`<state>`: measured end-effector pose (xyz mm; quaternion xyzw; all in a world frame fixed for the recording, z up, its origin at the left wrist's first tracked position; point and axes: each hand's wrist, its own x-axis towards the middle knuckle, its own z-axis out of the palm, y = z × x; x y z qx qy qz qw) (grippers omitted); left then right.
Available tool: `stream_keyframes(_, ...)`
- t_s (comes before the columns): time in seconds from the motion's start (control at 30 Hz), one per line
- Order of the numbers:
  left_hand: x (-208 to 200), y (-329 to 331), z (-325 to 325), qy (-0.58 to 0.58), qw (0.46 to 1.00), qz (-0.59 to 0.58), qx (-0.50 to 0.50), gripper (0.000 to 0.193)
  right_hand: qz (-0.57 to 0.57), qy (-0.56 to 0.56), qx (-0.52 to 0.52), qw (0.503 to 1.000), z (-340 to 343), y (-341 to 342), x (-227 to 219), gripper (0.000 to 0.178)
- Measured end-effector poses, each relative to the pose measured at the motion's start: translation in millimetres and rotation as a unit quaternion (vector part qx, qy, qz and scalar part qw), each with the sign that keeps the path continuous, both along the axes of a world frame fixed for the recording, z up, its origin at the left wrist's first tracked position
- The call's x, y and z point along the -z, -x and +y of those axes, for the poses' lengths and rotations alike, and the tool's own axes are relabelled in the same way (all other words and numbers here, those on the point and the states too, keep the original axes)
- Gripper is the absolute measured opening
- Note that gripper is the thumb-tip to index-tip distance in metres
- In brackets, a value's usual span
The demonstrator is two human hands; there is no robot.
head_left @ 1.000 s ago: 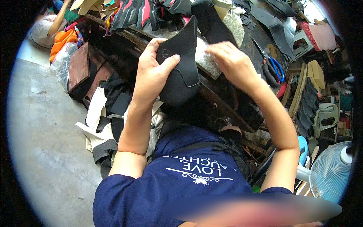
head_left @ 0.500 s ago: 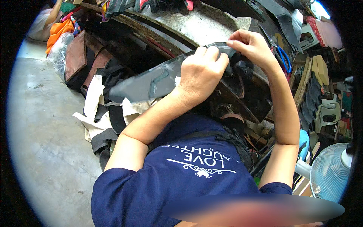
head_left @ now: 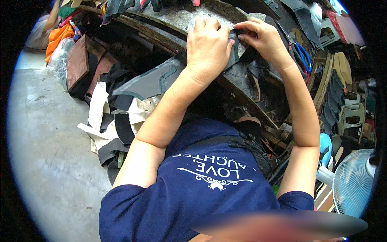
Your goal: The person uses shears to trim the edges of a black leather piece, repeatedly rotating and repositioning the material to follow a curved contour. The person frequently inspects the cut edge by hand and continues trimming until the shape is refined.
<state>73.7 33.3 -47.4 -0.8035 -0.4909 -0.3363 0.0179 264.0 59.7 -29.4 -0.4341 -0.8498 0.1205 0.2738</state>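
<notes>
A long grey piece of sheet material [head_left: 151, 80] with darker bands along its edges runs from the stone-topped bench down past my left forearm. My left hand [head_left: 207, 48] is closed over its upper part at the slab, thumb along the near edge; the palm hides part of it. My right hand [head_left: 262, 42] is beside it, thumb and forefinger pinched at the piece's upper end. The fingertips cover the exact grip. Beneath both hands lies the pale speckled stone slab [head_left: 173, 18].
Blue-handled scissors [head_left: 302, 56] lie right of my right hand. Dark scraps hang at the bench's far edge. White and black offcuts [head_left: 98, 109] are heaped left of my lap. A fan [head_left: 352, 183] stands at lower right, and brown boards [head_left: 82, 60] lean at left.
Both hands have moved up and away from me onto the stone slab, carrying the grey piece along. My left hand now lies over its upper part; the lower end has steadied.
</notes>
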Motion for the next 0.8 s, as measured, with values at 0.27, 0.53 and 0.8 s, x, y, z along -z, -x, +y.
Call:
stream_keyframes(0.27, 2.2, 4.7, 2.6, -0.038, 0.996, -0.044, 0.074, 0.020, 0.033, -0.015, 0.072, 0.997, -17.6, -3.5, 0.3, 0.018)
stream_keyframes(0.53, 0.0, 4.8, 6.3, -0.047, 0.994, -0.014, 0.095, 0.019, -0.044, -0.090, 0.050, 0.994, -17.6, 0.2, -1.2, 0.019)
stream_keyframes(0.8, -0.1, 2.7, 2.6, -0.103, 0.990, 0.053, 0.080, 0.026, -0.019, -0.101, 0.053, 0.993, -25.2, -5.1, 1.1, 0.017)
